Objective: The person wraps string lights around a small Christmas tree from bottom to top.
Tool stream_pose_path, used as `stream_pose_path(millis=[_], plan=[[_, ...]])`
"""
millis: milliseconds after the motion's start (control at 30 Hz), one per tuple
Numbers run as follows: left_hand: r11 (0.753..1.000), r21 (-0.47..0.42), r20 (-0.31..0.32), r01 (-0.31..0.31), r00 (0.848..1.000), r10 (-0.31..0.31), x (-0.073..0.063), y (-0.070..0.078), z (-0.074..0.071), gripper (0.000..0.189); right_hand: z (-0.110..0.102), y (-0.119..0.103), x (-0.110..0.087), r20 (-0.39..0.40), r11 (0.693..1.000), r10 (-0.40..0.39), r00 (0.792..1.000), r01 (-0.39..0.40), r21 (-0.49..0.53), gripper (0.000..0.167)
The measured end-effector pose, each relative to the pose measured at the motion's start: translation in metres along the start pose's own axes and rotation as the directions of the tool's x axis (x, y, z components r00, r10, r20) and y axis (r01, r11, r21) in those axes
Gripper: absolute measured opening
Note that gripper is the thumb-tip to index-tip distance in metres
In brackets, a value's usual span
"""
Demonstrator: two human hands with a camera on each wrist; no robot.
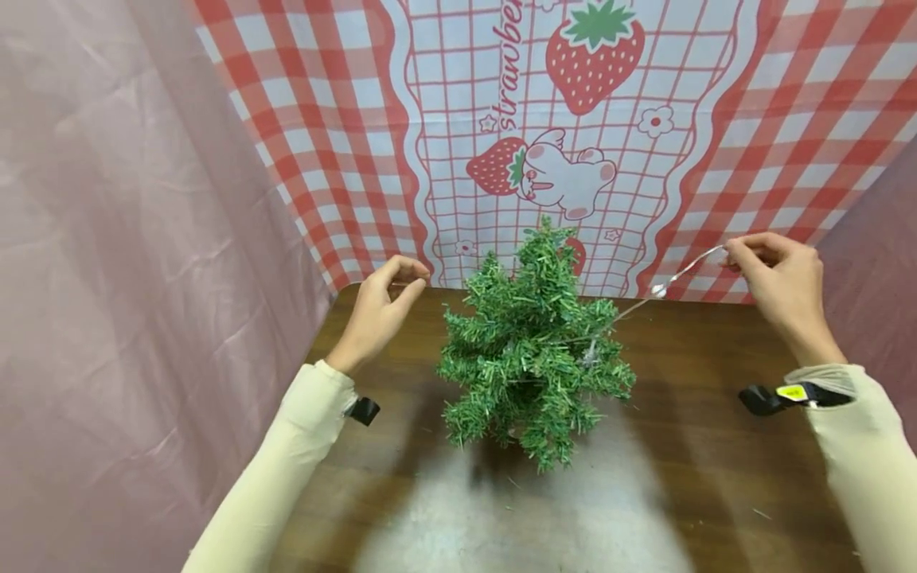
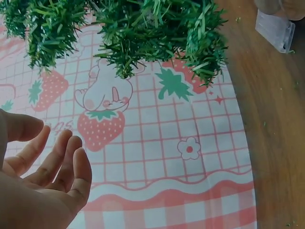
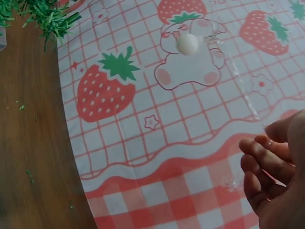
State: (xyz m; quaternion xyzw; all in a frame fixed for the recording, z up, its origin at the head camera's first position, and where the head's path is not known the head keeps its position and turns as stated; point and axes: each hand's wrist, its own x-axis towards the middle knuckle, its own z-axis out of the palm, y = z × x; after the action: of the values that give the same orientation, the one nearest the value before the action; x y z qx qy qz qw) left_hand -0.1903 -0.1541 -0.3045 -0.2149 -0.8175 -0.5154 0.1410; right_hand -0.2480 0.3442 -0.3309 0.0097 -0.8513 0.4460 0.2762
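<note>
A small green artificial Christmas tree (image 1: 533,342) stands upright on the wooden table between the hands. A thin clear light string (image 1: 691,267) runs from its right-side branches up to my right hand (image 1: 784,282), which pinches it between thumb and fingertips. Along that stretch hangs a small round white bead (image 3: 188,44); part of the string is hidden among the branches. My left hand (image 1: 383,306) is raised left of the tree, apart from it. Its fingers are loosely bent with nothing between them in the left wrist view.
A strawberry-print checked cloth (image 1: 344,119) hangs behind the table (image 1: 688,398). Pale pink curtain (image 1: 129,239) closes the left side. A clear plastic box-like piece (image 2: 275,31) lies near the tree's base. Small green needle scraps are scattered on the wood.
</note>
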Motion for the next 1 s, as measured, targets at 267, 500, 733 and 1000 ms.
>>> stream_pose_path(millis=[267, 500, 733, 1000], plan=[[0.995, -0.068, 0.118, 0.071, 0.991, -0.063, 0.038, -0.042, 0.012, 0.02, 0.036, -0.008, 0.023, 0.171, 0.998, 0.041, 0.984, -0.048, 0.04, 0.031], [0.994, -0.046, 0.182, 0.1, 0.979, -0.09, 0.056, -0.034, 0.015, 0.021, 0.065, -0.026, 0.049, 0.337, 0.868, 0.168, 0.926, -0.301, 0.395, 0.025], [0.989, 0.001, 0.18, 0.149, 0.973, -0.146, 0.071, -0.036, 0.011, 0.02, 0.101, -0.054, 0.062, 0.552, 0.945, 0.114, 0.826, -0.261, 0.196, 0.03], [0.99, -0.01, 0.227, 0.144, 0.964, -0.138, 0.083, -0.035, 0.02, 0.024, 0.134, -0.097, 0.061, 0.777, 0.891, 0.029, 0.628, -0.369, 0.266, 0.021]])
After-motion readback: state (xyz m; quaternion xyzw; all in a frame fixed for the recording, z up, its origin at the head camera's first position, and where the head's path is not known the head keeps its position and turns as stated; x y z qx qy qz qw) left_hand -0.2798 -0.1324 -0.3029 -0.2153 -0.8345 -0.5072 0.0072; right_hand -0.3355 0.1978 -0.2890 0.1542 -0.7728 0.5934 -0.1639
